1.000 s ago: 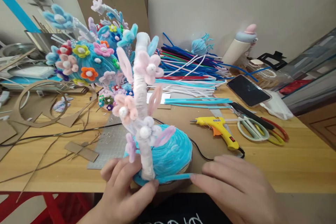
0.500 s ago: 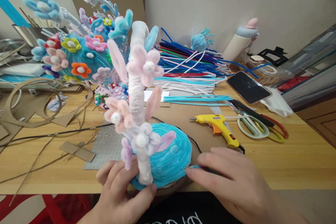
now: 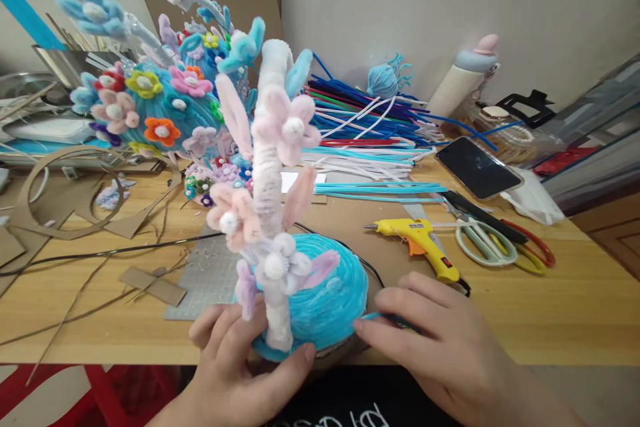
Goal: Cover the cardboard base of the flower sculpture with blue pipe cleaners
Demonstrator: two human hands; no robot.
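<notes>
Close to the front edge of the worktop (image 3: 545, 320) sits a rounded base coiled in bright blue fuzzy stems (image 3: 330, 287); a white fuzzy-wrapped post with pastel flowers (image 3: 269, 180) stands at its left front. The left hand (image 3: 235, 360) holds the base's near left side in a half-spread grip, thumb along the front rim. The right hand's (image 3: 435, 340) grip is narrowed to a pinch, with a thin blue fuzzy strip (image 3: 371, 316) caught beside the base's right edge. Beyond that hand, a yellow plastic glue gun (image 3: 425, 237) lies well apart from the base, brown cardboard (image 3: 345, 223) showing between. Pale-green-handled scissors (image 3: 479, 238) lie nearer the right edge. Left of the base, a grey cutting mat (image 3: 200, 293) reaches near the front edge.
</notes>
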